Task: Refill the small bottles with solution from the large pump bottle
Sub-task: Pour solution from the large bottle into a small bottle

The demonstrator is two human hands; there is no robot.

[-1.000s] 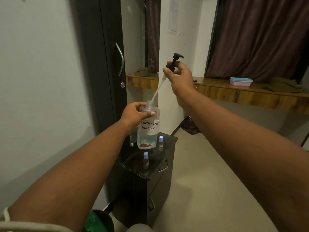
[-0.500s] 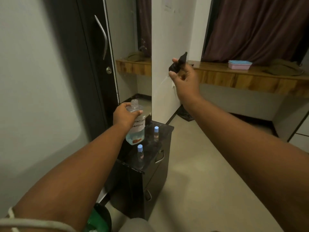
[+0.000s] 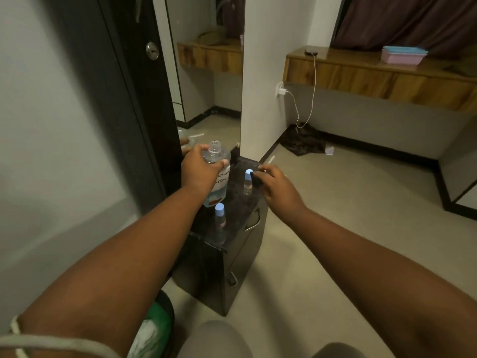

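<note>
The large clear bottle [image 3: 218, 174], with a handwritten label and its neck uncapped, stands at the back left of a small black cabinet [image 3: 240, 202]. My left hand [image 3: 200, 171] grips its shoulder. My right hand [image 3: 277, 188] holds the black pump head [image 3: 257, 180] low over the cabinet's right side, and the pump's white tube [image 3: 271, 159] points away from me. Two small bottles with blue caps stand on the cabinet. One small bottle [image 3: 248, 182] is just left of my right hand's fingers. The other small bottle [image 3: 220, 222] is nearer the front edge.
A mirror [image 3: 206, 73] on the dark wardrobe door [image 3: 134, 99] is behind the cabinet. A wooden shelf [image 3: 374, 76] at the right wall carries a pink box [image 3: 402, 56] and a charging phone. A dark cloth [image 3: 303, 142] lies on the floor. A green bin [image 3: 152, 329] is at my feet.
My right hand has come down from head height with the removed pump to just above the cabinet top. The left hand has set the large bottle lower and still holds it.
</note>
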